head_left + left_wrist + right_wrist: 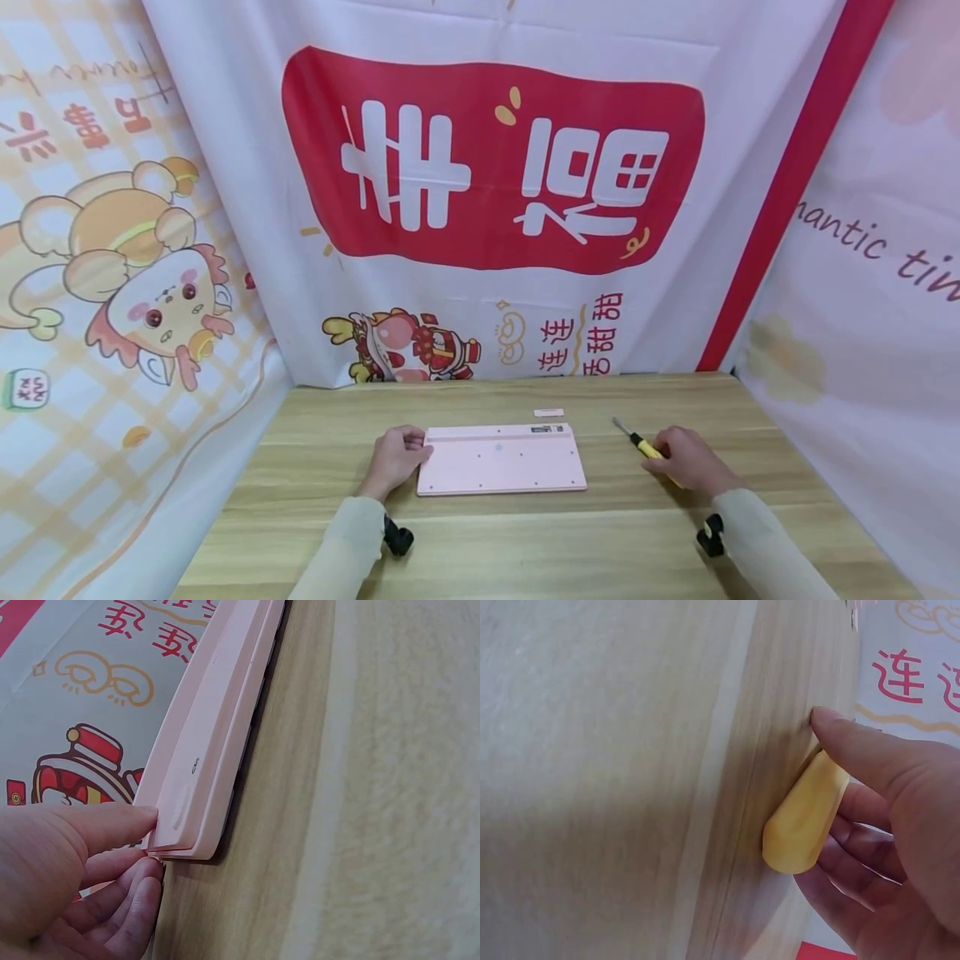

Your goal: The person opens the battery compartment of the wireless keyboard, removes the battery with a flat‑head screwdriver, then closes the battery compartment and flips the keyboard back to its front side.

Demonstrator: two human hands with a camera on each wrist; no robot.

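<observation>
A pink keyboard [501, 467] lies underside up on the table, small screw holes dotted across its back. At its left end my left hand [393, 460] pinches the far corner; in the left wrist view the thumb [139, 823] is on the raised edge and the fingers are curled below. Off to the right, my right hand [692, 460] grips a screwdriver [647, 447] by its yellow handle [804, 817], the metal tip pointing away and left. In the right wrist view the hand hides the screwdriver's shaft.
A small pink strip [549, 412] lies just behind the keyboard. The wooden table [495, 550] meets a hanging printed cloth [480, 333] at the back, with more cloth on the left and right sides. Each wrist carries a black camera mount [397, 536].
</observation>
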